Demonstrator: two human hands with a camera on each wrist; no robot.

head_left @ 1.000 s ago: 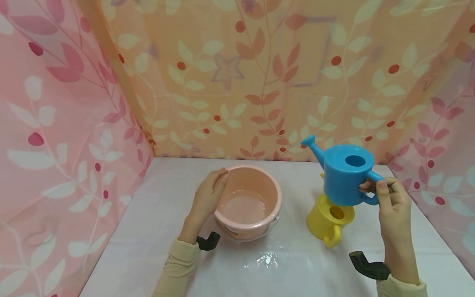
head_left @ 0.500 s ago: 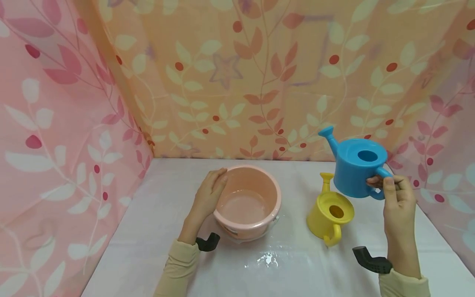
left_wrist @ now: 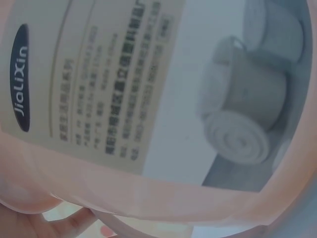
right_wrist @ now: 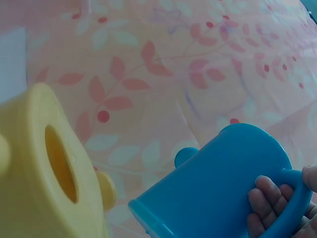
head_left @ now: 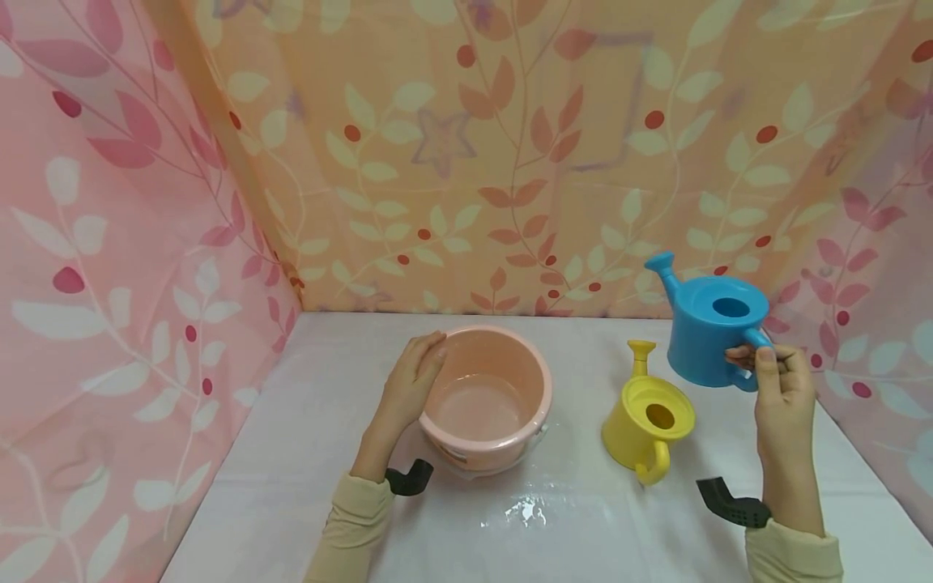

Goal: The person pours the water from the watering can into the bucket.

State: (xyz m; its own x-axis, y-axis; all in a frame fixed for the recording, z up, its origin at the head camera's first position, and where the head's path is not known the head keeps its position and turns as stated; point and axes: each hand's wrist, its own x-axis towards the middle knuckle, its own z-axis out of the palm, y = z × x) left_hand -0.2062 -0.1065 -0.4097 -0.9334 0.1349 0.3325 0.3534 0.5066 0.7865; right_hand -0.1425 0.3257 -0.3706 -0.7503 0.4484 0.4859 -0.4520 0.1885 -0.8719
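My right hand grips the handle of a blue toy watering can, fingers passed through the loop and thumb on the outside. The can is held upright, spout to the left, behind and to the right of a yellow watering can standing on the table. In the right wrist view, the yellow can shows its round top hole. My left hand rests at the left rim of a pale pink bucket with shallow water inside. The left wrist view shows the bucket's printed label close up.
A white cloth covers the table, and a wet patch shines in front of the bucket. Leaf-patterned curtains enclose the back and both sides. A dark wrist mount sticks out from each sleeve.
The blue watering can has moved right in my right hand, from overlapping the yellow one to standing apart from it in view. My left hand and the bucket have stayed put.
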